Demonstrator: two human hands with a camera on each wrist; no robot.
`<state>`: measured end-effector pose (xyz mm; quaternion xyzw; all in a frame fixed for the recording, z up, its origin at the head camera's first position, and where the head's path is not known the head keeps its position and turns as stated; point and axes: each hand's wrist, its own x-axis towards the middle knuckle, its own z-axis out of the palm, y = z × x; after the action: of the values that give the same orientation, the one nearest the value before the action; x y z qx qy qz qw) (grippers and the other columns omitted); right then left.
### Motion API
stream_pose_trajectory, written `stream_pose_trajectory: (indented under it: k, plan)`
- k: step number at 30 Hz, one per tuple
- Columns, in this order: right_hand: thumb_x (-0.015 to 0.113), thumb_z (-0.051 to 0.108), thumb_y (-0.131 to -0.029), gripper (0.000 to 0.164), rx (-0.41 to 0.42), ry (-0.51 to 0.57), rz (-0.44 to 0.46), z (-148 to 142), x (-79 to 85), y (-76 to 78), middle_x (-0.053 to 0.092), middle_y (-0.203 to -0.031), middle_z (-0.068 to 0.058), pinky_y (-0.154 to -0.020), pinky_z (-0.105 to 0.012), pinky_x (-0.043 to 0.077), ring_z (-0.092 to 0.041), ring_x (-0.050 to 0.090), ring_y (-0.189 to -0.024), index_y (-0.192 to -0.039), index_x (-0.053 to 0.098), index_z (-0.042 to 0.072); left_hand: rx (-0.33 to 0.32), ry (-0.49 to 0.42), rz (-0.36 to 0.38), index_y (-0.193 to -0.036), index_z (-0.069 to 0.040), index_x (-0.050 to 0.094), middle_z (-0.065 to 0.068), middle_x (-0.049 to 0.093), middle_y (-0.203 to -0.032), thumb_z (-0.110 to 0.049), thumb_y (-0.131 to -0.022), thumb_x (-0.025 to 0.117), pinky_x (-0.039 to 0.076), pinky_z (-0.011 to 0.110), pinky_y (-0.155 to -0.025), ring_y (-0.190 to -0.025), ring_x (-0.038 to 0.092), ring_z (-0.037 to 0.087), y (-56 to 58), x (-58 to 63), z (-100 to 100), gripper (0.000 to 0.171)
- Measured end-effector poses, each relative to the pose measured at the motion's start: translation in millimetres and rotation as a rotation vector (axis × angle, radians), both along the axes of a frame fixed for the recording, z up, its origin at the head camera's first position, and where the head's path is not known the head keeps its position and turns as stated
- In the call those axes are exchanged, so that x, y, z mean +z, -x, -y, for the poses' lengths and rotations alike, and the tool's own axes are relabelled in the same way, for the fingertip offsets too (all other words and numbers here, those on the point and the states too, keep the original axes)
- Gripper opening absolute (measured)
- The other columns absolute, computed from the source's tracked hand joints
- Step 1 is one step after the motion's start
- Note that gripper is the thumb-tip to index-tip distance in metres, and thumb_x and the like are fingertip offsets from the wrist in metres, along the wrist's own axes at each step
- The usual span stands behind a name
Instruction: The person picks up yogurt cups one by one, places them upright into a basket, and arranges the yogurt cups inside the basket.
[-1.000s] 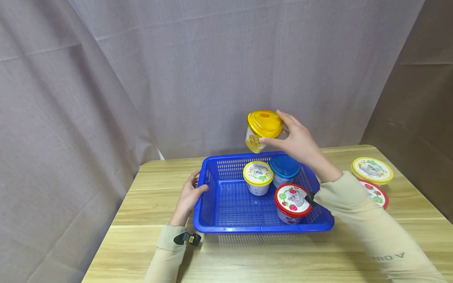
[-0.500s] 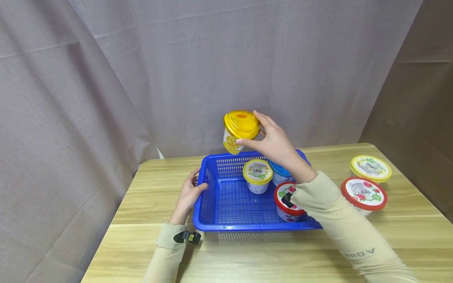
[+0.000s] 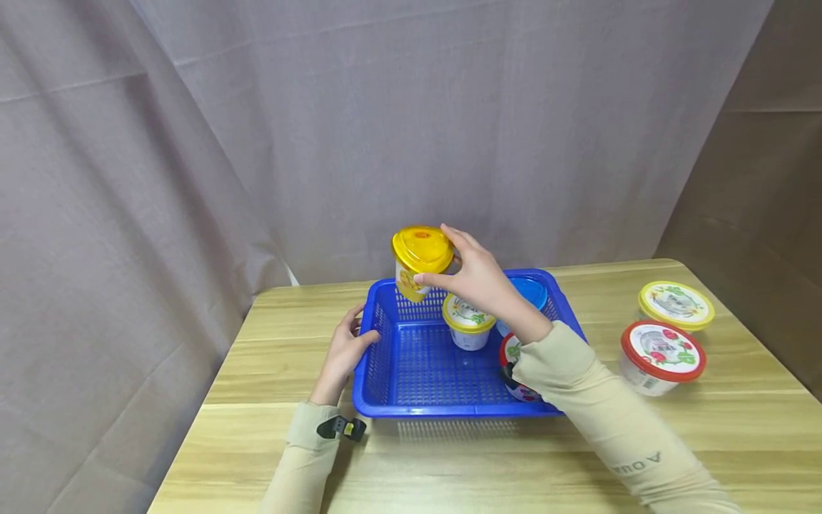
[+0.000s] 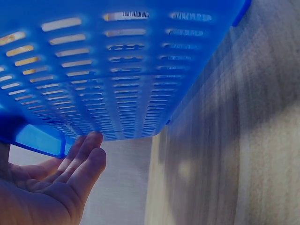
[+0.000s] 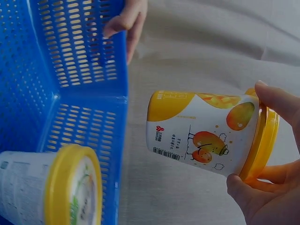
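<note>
My right hand (image 3: pixel 478 282) pinches a mango-printed yogurt cup (image 3: pixel 420 260) by its yellow domed lid, thumb on one side and fingers on the other. The cup is slightly tilted, just above the far left part of a blue plastic basket (image 3: pixel 449 411). In the right wrist view the white cup side (image 5: pixel 201 133) faces the camera. My left hand (image 3: pixel 343 353) holds the basket's left rim, thumb over it and fingers outside. In the basket are a yellow-lidded tub (image 3: pixel 469 335), a blue-lidded tub (image 3: pixel 533 293) and a red-lidded tub (image 3: pixel 510 348), the last two partly hidden by my right arm.
On the wooden table (image 3: pixel 257 371), right of the basket, stand a red-lidded tub (image 3: pixel 663 351) and a yellow-lidded tub (image 3: pixel 676 305) behind it. A grey curtain (image 3: pixel 359 143) hangs along the table's back edge.
My right hand has carried the yogurt cup leftward, then lowered it toward the basket's far left part. The left hand keeps its hold on the rim.
</note>
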<state>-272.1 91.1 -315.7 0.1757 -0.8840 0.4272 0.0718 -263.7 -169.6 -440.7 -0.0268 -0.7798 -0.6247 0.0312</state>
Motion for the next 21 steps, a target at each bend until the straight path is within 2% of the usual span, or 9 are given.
stream_pose_trajectory:
  k: [4,10,17,21]
  plan:
    - [0.078,0.056,-0.082,0.105,0.007,-0.014,0.016,6,-8.5,2.0,0.028,-0.162,-0.013,-0.110,-0.050,0.041,-0.033,0.041,-0.140,-0.161,0.024,0.011,0.009,0.000,-0.009,-0.150,0.000,0.043,0.027,0.061,-0.121,0.000,-0.080,0.067,0.057,0.033,-0.075,-0.095,0.064,0.026,3.6,-5.7,1,0.073]
    - [0.076,0.058,-0.083,0.104,0.009,-0.037,0.029,20,-19.8,2.1,0.029,-0.162,-0.012,-0.112,-0.057,0.035,-0.033,0.038,-0.143,-0.161,0.025,0.013,0.019,0.012,-0.012,-0.149,-0.002,0.045,0.026,0.063,-0.119,-0.001,-0.079,0.067,0.057,0.035,-0.076,-0.096,0.064,0.029,3.7,-5.2,0,0.073]
    - [0.079,0.051,-0.083,0.101,0.016,-0.041,0.034,30,-32.5,1.5,0.032,-0.160,-0.014,-0.113,-0.054,0.035,-0.033,0.040,-0.141,-0.159,0.028,0.008,0.008,0.016,-0.007,-0.150,-0.002,0.043,0.026,0.061,-0.122,-0.002,-0.081,0.067,0.057,0.035,-0.078,-0.098,0.064,0.030,3.0,-4.2,0,0.073]
    - [0.078,0.050,-0.083,0.100,0.016,-0.057,0.043,33,-37.4,3.8,0.034,-0.159,-0.015,-0.113,-0.054,0.035,-0.034,0.040,-0.141,-0.158,0.029,0.005,0.003,0.014,-0.002,-0.150,0.002,0.041,0.029,0.060,-0.123,0.000,-0.082,0.066,0.057,0.035,-0.078,-0.097,0.064,0.028,3.2,-2.3,0,0.073]
